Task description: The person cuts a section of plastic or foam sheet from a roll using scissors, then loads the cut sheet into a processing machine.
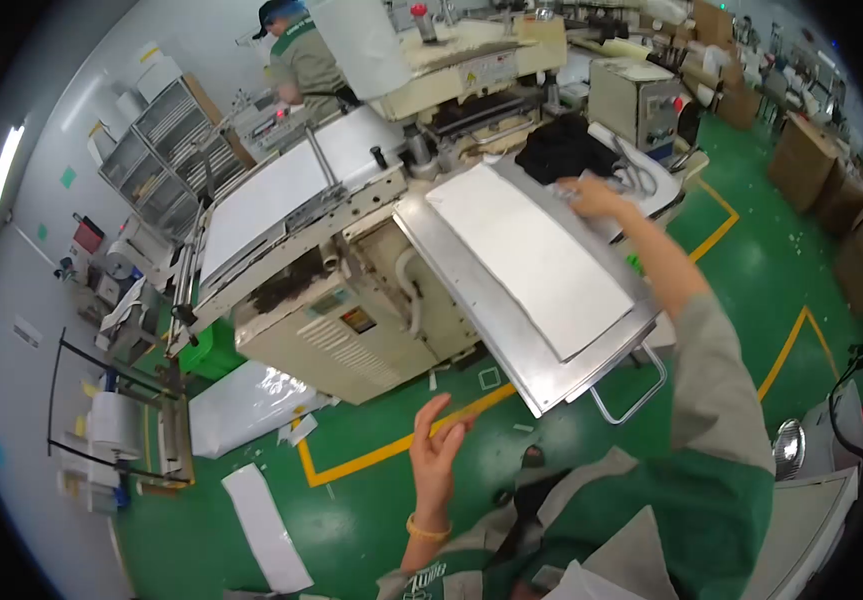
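Observation:
My left hand (433,455) is raised over the floor in front of my body, holding nothing, its fingers apart and a yellow band on the wrist. My right hand (599,198) reaches to the far right side of the metal tray table (541,385), beside a black cloth (563,148). Its fingers look closed around something small and pale that I cannot make out. Scissors with grey handles (635,172) lie just beyond that hand. A stack of long white sheets (531,255) rests flat on the metal table.
A large cream machine (351,340) with a white bed (286,190) adjoins the table's left side. A control box (631,105) stands behind. Another person (306,60) works at the far left. A white strip (266,525) lies on the green floor; cardboard boxes (801,160) stand right.

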`<state>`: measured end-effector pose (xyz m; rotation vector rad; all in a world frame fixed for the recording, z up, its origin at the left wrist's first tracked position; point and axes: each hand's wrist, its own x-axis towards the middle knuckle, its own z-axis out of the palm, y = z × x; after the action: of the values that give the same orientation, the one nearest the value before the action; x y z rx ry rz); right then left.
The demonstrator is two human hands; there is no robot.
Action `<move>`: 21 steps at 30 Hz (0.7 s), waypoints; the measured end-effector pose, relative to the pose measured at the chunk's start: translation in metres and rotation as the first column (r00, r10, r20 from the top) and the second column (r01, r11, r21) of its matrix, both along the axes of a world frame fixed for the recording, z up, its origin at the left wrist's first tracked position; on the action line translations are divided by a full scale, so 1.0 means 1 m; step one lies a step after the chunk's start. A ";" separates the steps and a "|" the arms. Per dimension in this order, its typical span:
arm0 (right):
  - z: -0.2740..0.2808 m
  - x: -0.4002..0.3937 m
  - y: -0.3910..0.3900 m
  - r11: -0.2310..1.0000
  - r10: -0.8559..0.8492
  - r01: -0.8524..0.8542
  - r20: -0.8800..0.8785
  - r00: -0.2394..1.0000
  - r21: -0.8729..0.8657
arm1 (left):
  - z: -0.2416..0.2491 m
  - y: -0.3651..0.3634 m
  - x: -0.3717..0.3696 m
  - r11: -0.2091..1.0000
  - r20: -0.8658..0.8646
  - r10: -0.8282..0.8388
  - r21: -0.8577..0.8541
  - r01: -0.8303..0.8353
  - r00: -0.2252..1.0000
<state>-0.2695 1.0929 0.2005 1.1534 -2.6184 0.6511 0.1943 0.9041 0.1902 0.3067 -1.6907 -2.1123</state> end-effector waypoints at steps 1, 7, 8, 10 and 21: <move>-0.011 -0.010 -0.004 1.000 0.021 -0.021 0.032 0.999 0.007 | 0.000 0.007 0.004 0.998 0.038 0.050 0.041 -0.052 0.998; 0.046 -0.013 -0.026 0.947 -0.136 0.151 0.073 0.988 -0.282 | -0.008 0.030 0.045 0.895 0.100 0.398 0.175 -0.410 0.912; 0.074 -0.008 -0.035 0.945 -0.097 0.155 0.205 0.974 -0.288 | -0.012 0.035 0.048 0.864 0.109 0.454 0.187 -0.467 0.884; 0.077 -0.029 -0.058 0.912 0.085 -0.011 0.162 0.983 -0.409 | -0.026 0.047 0.048 0.787 0.134 0.555 0.233 -0.571 0.821; 0.013 -0.151 -0.133 0.962 0.069 -0.064 0.010 0.998 -0.265 | -0.015 0.201 -0.016 0.389 0.104 0.913 0.079 -0.918 0.395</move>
<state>-0.4200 0.9596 0.2131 1.1591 -2.4214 0.9956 0.1786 1.1050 0.1749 1.0674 -0.9463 -1.2978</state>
